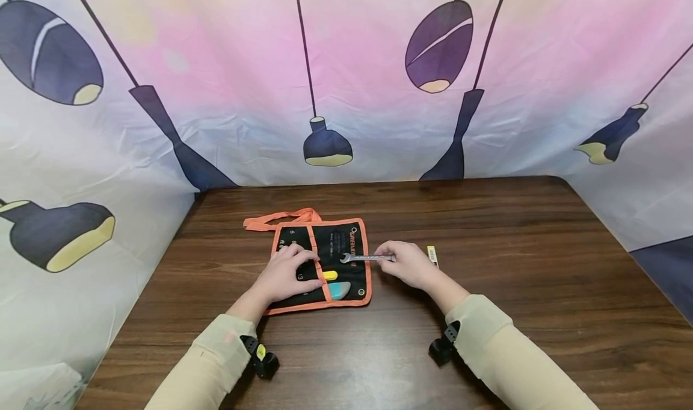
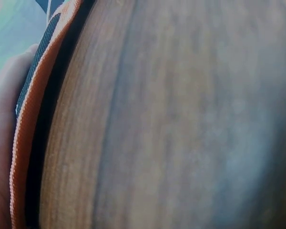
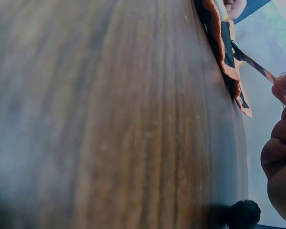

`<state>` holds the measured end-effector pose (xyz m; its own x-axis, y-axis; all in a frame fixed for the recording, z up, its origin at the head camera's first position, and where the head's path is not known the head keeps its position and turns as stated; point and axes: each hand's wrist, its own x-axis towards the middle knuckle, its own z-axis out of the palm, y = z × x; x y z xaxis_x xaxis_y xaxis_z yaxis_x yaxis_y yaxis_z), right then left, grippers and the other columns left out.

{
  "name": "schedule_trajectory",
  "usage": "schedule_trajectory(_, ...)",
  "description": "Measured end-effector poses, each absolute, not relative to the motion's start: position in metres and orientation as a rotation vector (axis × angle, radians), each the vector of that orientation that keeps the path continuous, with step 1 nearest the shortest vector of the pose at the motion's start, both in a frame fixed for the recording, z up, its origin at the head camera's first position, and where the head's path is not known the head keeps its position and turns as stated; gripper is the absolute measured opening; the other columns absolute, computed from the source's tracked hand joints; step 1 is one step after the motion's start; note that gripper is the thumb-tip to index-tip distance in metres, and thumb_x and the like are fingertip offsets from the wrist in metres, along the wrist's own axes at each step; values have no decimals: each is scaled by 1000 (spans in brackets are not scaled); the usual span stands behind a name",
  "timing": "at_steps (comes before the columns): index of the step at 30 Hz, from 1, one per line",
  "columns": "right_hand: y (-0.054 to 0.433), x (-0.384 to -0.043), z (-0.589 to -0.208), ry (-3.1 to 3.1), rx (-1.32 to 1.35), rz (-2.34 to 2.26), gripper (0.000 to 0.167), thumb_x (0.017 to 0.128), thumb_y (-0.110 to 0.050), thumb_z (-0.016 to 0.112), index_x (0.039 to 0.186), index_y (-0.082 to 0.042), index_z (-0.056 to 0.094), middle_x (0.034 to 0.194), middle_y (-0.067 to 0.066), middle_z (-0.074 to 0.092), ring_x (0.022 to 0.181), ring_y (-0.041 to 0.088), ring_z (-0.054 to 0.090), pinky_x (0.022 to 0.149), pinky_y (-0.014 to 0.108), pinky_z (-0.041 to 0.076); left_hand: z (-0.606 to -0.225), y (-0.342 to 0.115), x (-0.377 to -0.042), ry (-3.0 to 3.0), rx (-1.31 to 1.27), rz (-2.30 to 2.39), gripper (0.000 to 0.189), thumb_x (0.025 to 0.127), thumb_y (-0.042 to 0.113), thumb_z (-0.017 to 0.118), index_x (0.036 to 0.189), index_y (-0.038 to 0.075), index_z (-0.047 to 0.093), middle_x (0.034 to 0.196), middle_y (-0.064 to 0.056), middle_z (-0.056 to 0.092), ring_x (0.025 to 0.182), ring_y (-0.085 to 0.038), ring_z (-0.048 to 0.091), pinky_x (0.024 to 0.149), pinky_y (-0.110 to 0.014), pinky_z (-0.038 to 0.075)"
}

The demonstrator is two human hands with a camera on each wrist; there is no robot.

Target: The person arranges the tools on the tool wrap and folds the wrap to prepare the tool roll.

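My right hand (image 1: pixel 403 263) pinches one end of a small metal wrench (image 1: pixel 365 258). The wrench's open-ended head reaches over a black tool pouch (image 1: pixel 325 235) with orange trim. In the right wrist view, the wrench (image 3: pixel 257 67) slants from my fingers toward the pouch's edge. My left hand (image 1: pixel 287 272) rests on the pouch's left part, with thumb and forefinger spread apart at the orange pocket band. Out of that band stick a yellow piece (image 1: pixel 329 275) and a teal-and-grey tool end (image 1: pixel 339 290); their lower parts are hidden in the pockets.
An orange tie strap (image 1: pixel 281 216) trails from the pouch's far left corner. Beyond my right hand lies a small yellow-and-white object (image 1: pixel 432 255), partly covered. Everything lies on a dark wooden table (image 1: pixel 487 217), with a printed cloth (image 1: pixel 368 97) hanging behind it.
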<state>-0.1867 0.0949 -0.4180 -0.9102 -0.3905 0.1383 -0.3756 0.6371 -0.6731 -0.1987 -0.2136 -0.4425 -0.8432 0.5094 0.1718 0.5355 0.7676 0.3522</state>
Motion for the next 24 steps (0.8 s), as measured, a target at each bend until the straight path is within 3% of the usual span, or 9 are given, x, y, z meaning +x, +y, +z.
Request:
schedule_trajectory(6, 88, -191, -417, 2775, -645, -1102, 15, 88, -18, 59, 100, -14, 67, 85, -7, 63, 61, 10, 48, 59, 28, 41, -444, -214, -199, -2894, -844, -599, 48, 76, 59, 66, 113, 28, 62, 105, 4, 50, 98, -17, 43, 84, -42, 34)
schedule_trajectory(20, 78, -203, -416, 2632, -728, -1100, 16, 93, -21, 58, 105, -15, 66, 101, -4, 65, 92, 11, 58, 82, 35, 45, -445, -215, -198, -2894, -848, -602, 46, 76, 56, 68, 112, 27, 63, 104, 4, 50, 98, -17, 44, 85, -42, 34)
schedule_trajectory(24, 75, -206, -416, 2611, -727, -1076, 17, 93, -22, 59, 107, -16, 66, 98, -5, 63, 90, 11, 56, 81, 34, 45, -444, -214, -199, -2886, -855, -600, 47, 77, 58, 66, 113, 28, 63, 105, 4, 50, 97, -17, 43, 84, -42, 34)
